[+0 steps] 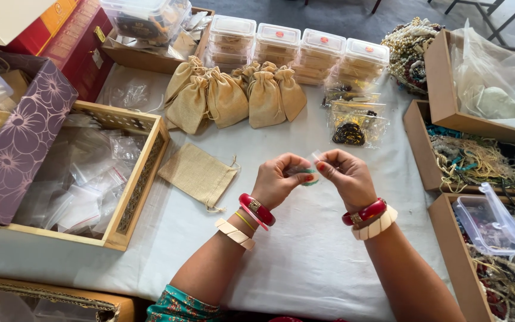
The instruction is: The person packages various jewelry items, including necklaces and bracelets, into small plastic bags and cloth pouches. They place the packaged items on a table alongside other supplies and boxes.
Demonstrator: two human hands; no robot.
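Observation:
My left hand (280, 179) and my right hand (345, 176) meet above the white tablecloth (305, 256), fingertips pinched together on a small clear plastic bag (313, 160) with something green inside. Both wrists wear red and cream bangles. A flat empty burlap pouch (198, 175) lies on the cloth just left of my left hand. Behind it several filled, tied burlap pouches (233, 95) stand in a row.
A wooden tray (143, 179) of clear zip bags sits at the left beside a purple floral box (19, 143). Stacked clear lidded boxes (296, 50) line the back. Wooden boxes of beaded jewellery (478, 161) and an open plastic container (490, 223) fill the right side.

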